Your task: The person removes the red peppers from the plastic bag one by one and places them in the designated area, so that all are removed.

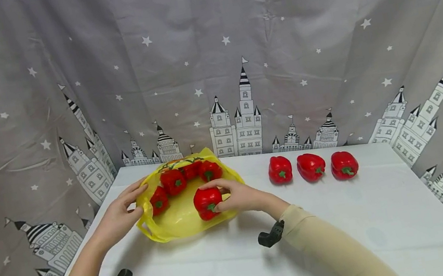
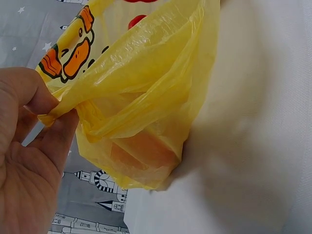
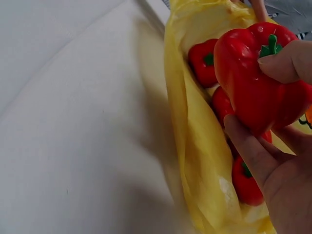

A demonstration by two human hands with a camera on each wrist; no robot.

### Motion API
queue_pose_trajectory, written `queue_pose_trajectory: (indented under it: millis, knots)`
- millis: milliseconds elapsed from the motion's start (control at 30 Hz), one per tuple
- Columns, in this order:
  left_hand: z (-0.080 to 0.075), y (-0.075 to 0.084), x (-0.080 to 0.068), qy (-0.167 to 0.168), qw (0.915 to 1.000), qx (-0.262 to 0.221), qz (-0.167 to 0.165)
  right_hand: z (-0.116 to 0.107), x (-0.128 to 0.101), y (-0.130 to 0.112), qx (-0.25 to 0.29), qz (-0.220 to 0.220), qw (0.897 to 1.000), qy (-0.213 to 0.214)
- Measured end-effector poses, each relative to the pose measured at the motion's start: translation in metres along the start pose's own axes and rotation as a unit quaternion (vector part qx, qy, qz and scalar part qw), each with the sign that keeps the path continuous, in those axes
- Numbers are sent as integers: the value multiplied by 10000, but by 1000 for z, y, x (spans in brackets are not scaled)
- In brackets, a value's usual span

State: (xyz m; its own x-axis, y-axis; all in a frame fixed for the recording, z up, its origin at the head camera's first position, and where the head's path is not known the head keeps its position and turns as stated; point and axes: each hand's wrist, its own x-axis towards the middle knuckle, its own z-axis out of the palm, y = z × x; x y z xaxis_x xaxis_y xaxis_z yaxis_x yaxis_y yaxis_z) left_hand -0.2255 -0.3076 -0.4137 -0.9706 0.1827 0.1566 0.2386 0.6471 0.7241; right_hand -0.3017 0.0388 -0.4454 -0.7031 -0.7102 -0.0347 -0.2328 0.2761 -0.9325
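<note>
Your left hand (image 1: 122,215) pinches the rim of a yellow bag (image 1: 183,212) between thumb and fingers, as seen in the left wrist view; an orange and black print (image 2: 77,57) marks the bag's wall just beyond the fingertips. Your right hand (image 1: 240,197) grips a red pepper (image 1: 205,202) at the bag's mouth, thumb beside the green stem, fingers on the opposite side; whether this pepper touches the bag, you cannot tell. The bag lies near the far left corner of the white worktop (image 1: 226,274), its mouth spread wide and facing you. Inside it are four peppers (image 1: 173,181), arranged in an arc along its left and far walls. Three loose peppers (image 1: 311,167) lie in a row near the far edge of the worktop, towards its far right corner, well apart from the bag, their stems towards you. Behind the far edge hangs a grey curtain (image 1: 173,58) with castles and stars. Your sleeves (image 1: 322,243) are beige, with a black device (image 1: 271,235) at each wrist.
</note>
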Motion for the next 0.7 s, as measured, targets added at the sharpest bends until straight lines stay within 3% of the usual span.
queue_pose_trajectory:
  millis: [200, 500, 700]
  knots:
    - [0, -1, 0, -14, 10000, -41, -24, -11, -13, 1, -57, 228, 9996, 167]
    - [1, -2, 1, -24, 10000, -11, -32, -36, -41, 9, 73, -200, 9989, 411]
    - [-1, -1, 1, -49, 10000, -27, -63, -60, -67, 15, 233, -106, 9974, 681]
